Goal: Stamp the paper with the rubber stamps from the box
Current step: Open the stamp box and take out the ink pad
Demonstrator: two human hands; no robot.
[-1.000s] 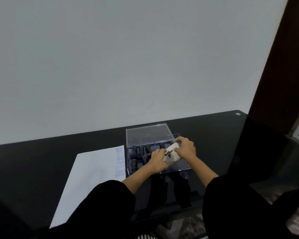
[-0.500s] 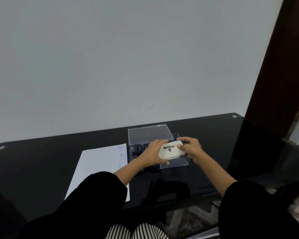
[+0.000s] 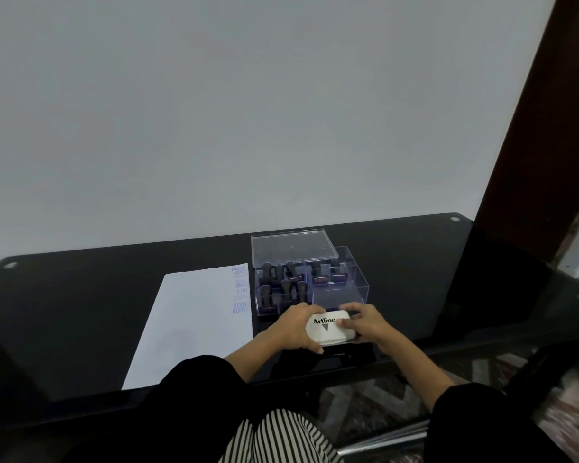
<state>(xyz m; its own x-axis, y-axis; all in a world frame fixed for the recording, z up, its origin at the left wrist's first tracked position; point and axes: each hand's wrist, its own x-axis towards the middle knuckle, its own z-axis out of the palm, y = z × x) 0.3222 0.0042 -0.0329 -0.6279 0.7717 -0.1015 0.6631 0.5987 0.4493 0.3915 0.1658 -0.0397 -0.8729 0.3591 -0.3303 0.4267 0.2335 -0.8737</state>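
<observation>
From the head camera, both hands meet on a white ink pad marked "Artline". It sits just in front of the clear box, near the front edge of the black glass table. Whether it rests on the glass or hangs just above it cannot be told. Its long axis runs left to right, roughly along the table's near edge, and the logo reads upright toward the person.

The left hand grips the pad's left end, with fingers curled over the far edge and the thumb along the near side. The right hand grips the right end, with its thumb laid on the top face beside the logo.

In the box, dark-handled rubber stamps stand upright, handles up, in the left and far-right compartments. The clear lid lies at the back of the box.

The paper lies flat just left of the box. Its long axis runs away from the person and leans slightly right. A column of blue prints runs down its right edge at the far end.

Striped trousers show below the table edge.
</observation>
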